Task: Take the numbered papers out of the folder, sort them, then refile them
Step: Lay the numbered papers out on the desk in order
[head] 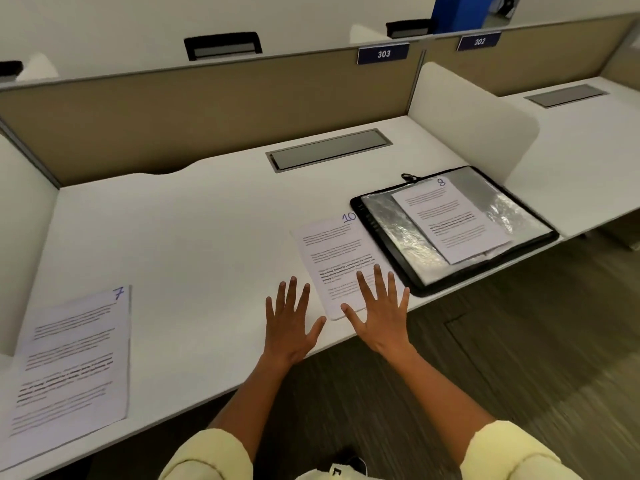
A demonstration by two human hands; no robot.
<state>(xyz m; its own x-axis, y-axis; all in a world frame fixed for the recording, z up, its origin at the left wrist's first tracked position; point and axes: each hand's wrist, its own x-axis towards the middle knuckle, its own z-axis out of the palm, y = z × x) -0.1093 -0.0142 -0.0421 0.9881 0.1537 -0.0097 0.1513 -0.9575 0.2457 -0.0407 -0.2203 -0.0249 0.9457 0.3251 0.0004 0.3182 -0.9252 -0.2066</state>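
A black folder [388, 244] lies open at the desk's right front, its clear plastic sleeve showing. A sheet numbered 8 [446, 220] rests on top of that sleeve. Left of the folder lies the sheet numbered 10 [332, 251] on the desk. The sheet numbered 7 [72, 355] lies far left near the front edge. My left hand [289, 323] is spread flat over the bare desk, fingers straight. My right hand [381, 313] is spread with straight fingers over the lower part of sheet 10. Neither hand holds anything.
The white desk [194, 244] has a grey cable hatch [329, 148] at the back, a beige partition [207, 109] behind and a white side divider [478, 123] to the right. The folder's near corner overhangs the front edge. Dark floor lies below.
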